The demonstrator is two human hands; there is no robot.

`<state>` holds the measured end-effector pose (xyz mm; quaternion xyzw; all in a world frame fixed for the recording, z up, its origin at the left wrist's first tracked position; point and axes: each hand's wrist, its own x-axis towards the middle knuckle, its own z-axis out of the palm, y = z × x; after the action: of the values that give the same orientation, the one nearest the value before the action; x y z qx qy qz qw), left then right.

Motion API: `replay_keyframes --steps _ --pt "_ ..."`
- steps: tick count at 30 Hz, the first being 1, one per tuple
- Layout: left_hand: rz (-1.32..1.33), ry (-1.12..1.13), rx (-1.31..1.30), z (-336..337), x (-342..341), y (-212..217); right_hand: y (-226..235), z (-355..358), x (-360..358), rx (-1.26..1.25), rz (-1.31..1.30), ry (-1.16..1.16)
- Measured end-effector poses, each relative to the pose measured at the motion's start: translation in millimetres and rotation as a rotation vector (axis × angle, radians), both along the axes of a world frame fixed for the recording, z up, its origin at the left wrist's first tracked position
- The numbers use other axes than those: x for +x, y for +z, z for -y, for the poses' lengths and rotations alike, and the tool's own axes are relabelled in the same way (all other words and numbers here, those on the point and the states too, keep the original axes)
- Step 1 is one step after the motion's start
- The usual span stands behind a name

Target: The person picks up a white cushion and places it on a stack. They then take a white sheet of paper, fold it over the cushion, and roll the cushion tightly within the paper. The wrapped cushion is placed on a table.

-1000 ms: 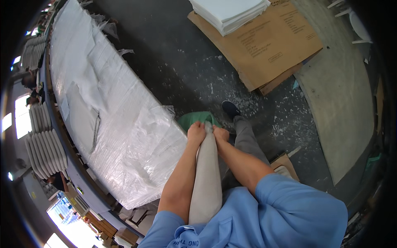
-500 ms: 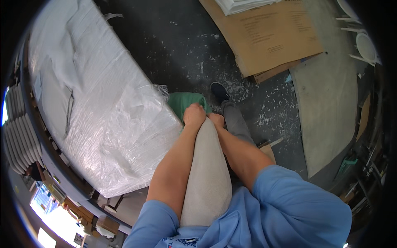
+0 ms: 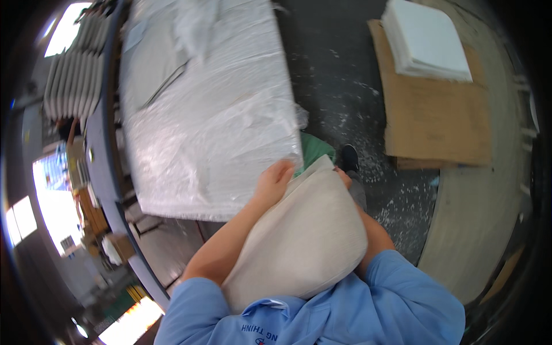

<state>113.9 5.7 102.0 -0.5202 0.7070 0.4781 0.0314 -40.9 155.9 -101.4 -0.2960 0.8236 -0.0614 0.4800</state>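
A beige fabric-covered cushion (image 3: 302, 241) leans against my chest, its broad side turned up and its narrow corner pointing away from me. My left hand (image 3: 275, 183) is closed at the cushion's left edge, the fingers curled and a little blurred. On the far right side, my right hand (image 3: 344, 177) grips near the corner; the cushion covers most of it. Just beyond that corner is a green cloth-like thing (image 3: 314, 148), partly hidden by the table's wrapping.
A table covered in clear plastic wrap (image 3: 230, 138) stands at my left, with a grey cover piece on it. Stacked beige cushions (image 3: 72, 83) are at far left. On the floor at right lie brown cardboard (image 3: 437, 126) and a white sheet stack (image 3: 428, 37). A dark shoe (image 3: 349, 156) shows ahead.
The view has swung left. The cushion has turned from edge-on to show its broad face, and my hands have moved apart from its tip, the left one to its left edge.
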Motion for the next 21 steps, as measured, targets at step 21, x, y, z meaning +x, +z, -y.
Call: replay_keyframes --steps 21 --pt "-0.681 1.248 0.946 -209 252 -9 199 121 -30 0.421 0.676 0.231"
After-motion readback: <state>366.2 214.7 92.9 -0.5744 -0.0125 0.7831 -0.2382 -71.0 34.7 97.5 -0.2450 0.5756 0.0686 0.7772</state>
